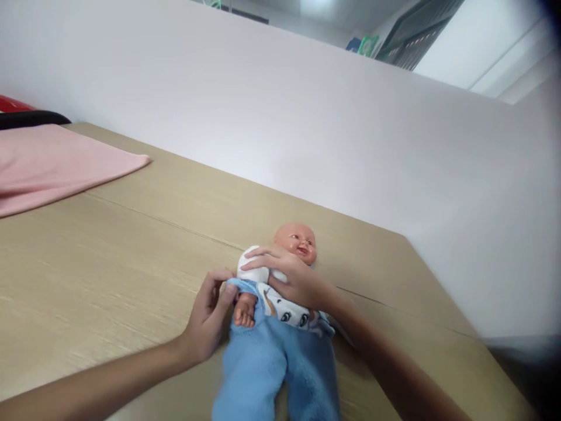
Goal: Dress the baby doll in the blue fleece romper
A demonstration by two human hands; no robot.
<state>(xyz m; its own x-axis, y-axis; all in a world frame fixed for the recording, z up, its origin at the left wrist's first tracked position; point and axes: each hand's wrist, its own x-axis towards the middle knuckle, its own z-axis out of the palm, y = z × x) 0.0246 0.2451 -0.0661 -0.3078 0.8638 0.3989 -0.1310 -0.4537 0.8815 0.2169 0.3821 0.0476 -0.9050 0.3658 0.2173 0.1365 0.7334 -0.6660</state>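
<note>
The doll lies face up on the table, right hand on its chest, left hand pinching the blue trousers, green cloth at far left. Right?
Not quite. In the head view the cloth is pink, not green. The rest stands: doll face up on the table, right hand on its chest, left hand pinching the blue trousers.

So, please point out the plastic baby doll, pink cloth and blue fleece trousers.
plastic baby doll (294,237): head view, forehead
pink cloth (52,166): head view, middle
blue fleece trousers (280,345): head view, upper part
</note>
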